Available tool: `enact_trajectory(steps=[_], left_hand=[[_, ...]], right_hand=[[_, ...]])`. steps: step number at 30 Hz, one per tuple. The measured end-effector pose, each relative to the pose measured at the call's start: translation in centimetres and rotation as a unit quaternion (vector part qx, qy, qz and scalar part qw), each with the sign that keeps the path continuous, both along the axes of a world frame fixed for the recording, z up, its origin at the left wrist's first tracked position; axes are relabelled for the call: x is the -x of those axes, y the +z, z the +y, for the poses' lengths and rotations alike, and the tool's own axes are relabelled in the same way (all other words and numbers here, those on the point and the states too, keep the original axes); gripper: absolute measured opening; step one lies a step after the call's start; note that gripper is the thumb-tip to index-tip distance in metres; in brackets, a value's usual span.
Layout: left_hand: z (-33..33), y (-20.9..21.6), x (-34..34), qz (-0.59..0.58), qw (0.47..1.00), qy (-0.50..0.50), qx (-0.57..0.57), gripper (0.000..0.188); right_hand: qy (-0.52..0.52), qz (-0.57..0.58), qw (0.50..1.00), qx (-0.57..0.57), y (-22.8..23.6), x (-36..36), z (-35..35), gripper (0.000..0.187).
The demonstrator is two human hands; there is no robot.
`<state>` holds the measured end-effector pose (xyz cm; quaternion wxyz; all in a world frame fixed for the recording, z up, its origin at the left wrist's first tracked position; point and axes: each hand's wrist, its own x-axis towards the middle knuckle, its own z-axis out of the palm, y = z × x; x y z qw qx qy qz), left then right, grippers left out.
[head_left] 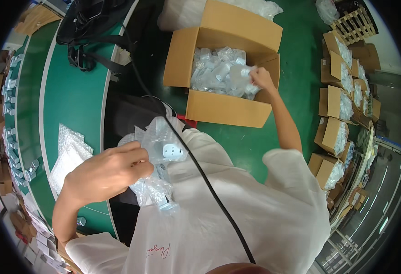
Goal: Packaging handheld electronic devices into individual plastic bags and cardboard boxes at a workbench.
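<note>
My left hand [111,171] is curled closed over my lap, its fingertips on clear bubble-wrap bags [155,189]. Inside these bags sit small pale devices; one shows a light-blue face with dark dots [172,150]. To the right and farther off, my right hand [262,78] reaches into an open cardboard box [228,108]. Its fingers pinch a bubble-wrapped package [240,78] at the top of the pile. Several similar wrapped packages [209,75] fill the box. What each bag under my right hand contains is too small to tell.
Flat bubble-wrap sheets [70,157] lie on the green table [84,100] at left, below a black strapped bag [91,32]. A black cable [200,176] crosses my view. Several cardboard boxes [335,100] of wrapped goods stand at right. Unwrapped devices [31,170] line the far left.
</note>
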<state>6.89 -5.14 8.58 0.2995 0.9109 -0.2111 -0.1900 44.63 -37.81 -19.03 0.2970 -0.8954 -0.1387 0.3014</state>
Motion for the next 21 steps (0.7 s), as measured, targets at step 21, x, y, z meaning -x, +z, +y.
enact_trajectory(steps=[21], left_hand=[[-7.5, -18.5, -14.8, -0.345, 0.931, -0.037, -0.112, 0.009]], right_hand=[[-0.267, 0.653, 0.496, -0.507, -2.0, 18.3, 5.6, 0.071]])
